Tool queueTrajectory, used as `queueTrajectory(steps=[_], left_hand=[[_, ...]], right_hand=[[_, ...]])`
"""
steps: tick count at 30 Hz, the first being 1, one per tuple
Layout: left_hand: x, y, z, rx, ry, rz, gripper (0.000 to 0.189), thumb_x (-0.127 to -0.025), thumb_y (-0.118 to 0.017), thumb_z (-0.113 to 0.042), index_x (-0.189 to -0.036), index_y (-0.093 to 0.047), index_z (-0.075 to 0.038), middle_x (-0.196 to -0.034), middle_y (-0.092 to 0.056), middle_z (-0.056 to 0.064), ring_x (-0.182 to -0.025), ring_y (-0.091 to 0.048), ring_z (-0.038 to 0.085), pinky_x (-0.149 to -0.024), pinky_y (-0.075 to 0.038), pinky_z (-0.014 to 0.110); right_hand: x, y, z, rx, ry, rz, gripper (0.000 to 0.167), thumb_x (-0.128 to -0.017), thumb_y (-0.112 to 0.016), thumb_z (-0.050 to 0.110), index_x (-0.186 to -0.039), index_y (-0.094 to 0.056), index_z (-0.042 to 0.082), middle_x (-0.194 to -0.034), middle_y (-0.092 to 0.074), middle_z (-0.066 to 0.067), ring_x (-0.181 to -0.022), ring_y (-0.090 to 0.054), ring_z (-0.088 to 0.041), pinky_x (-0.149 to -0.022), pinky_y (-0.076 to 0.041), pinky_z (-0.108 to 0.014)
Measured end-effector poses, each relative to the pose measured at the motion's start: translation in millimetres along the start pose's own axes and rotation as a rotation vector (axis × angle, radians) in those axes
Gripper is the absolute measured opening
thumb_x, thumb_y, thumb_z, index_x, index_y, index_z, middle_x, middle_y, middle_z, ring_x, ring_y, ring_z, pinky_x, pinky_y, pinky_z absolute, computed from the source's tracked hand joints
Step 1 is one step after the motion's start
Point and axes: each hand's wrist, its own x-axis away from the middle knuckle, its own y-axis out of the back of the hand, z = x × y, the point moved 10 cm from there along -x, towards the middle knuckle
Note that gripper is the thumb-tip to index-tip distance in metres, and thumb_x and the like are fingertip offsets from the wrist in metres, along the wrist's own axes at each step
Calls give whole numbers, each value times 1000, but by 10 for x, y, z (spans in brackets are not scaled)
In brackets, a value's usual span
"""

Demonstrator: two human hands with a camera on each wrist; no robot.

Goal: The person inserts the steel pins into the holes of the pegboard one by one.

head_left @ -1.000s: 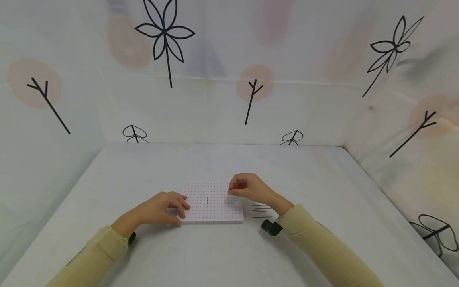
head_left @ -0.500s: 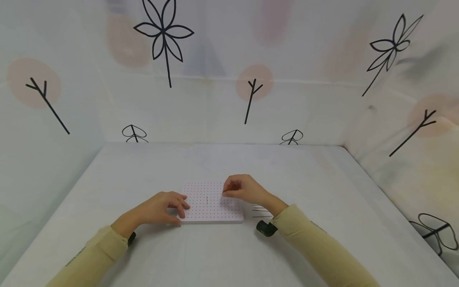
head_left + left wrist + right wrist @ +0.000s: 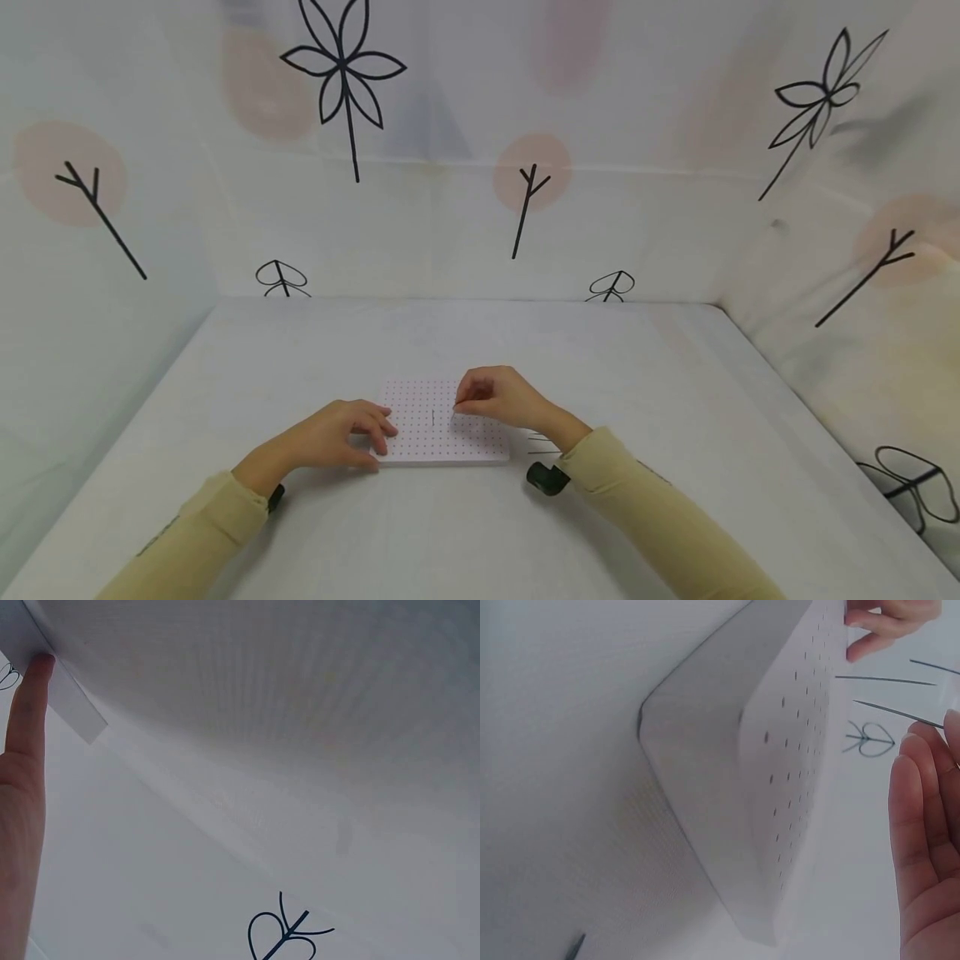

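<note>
Backdrop [image 3: 435, 233]: pale fabric printed with black line-drawn flowers and twigs, rising behind a white-covered table [image 3: 420, 533].
Left hand [image 3: 337, 436]: fingers apart, resting on the left edge of a thick, white, rectangular board [image 3: 442, 446]; thumb at its front corner.
Right hand [image 3: 504, 396]: raised over the board, thumb and fingertips together, pinching a thin dark stick [image 3: 896, 713]; I cannot tell whether its lower end touches.
Writing: small marks on the khaki left sleeve [image 3: 198, 533], illegible to me.
Board: flat on the table between my hands, dotted in rows; one slim dark upright stick [image 3: 432, 417] stands in it, and loose dark sticks [image 3: 543, 452] lie to its right.
</note>
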Motion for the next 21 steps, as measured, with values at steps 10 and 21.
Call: queueTrajectory(steps=[10,21], left_hand=[[-6,-6,8,-5,-12,-9,16,-71,-81,-12,-79,-69,-21,-106,-66,-5,-118,-50,28,-96,-42,44],[-5,-9,28,-2,-12,-4,16,-71,-81,-13,-79,-69,-21,-105,-66,-5,-118,-50,28,-96,-42,43]], right_hand=[[-49,-63,12,5,-3,13,7,-83,-70,6,-85,-63,7,-84,-65,2,-74,-60,-10,-69,-51,-25],[-109,-137,-26,44,-24,35,8,-82,-70,6,-85,-64,9,-82,-65,5,-74,-59,-9,-70,-51,-24]])
